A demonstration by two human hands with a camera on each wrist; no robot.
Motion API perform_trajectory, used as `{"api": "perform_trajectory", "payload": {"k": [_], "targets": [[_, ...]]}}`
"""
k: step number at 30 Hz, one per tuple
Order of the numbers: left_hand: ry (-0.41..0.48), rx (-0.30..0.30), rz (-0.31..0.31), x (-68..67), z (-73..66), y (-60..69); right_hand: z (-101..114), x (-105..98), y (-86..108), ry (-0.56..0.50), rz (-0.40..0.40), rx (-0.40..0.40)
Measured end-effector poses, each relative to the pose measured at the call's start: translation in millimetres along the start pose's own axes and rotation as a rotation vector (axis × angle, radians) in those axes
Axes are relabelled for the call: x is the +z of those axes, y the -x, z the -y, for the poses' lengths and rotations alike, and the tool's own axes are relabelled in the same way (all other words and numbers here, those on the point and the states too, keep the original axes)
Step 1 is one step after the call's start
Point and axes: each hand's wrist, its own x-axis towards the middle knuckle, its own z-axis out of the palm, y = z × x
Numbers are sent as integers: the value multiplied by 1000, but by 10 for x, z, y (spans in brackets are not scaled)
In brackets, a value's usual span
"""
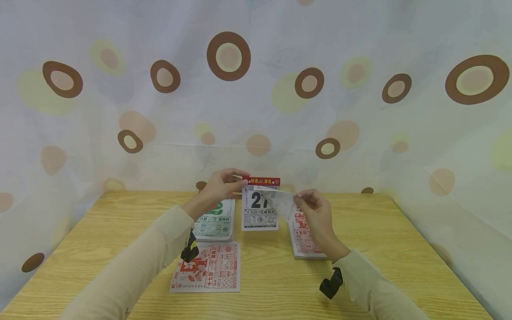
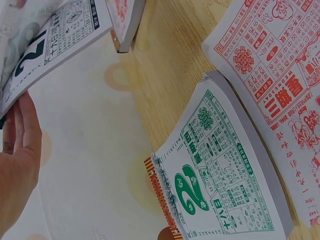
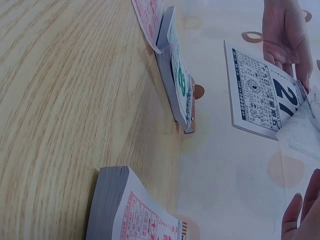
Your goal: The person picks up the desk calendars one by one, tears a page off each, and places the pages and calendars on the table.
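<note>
A tear-off calendar with a black 27 and a red header strip is held up in the middle. My left hand grips the header's left end between thumb and fingers; in the left wrist view that hand is behind the pad. With thumb and finger my right hand pinches a thin sheet, which slants across the page from just under the header. In the right wrist view the sheet covers part of the 27, and my right hand is partly cut off.
A green-printed calendar lies on the wooden table at the left, a red-printed one at the right. Nearer the front lies a loose red-printed sheet. Behind the table hangs a spotted cloth.
</note>
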Motion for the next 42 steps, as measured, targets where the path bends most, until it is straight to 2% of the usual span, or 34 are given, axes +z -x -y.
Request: {"api": "perform_trajectory", "payload": {"k": [21,26,42], "targets": [[-19,19,-11,0,4,7,25,-48,0,-39,-17,26],[-52,8,-28,-49,16,15,-3,-90,-22,-26,-54,39],[-50,-18,-40,-42,13,28,17,-95,-20,-24,-55,49]]}}
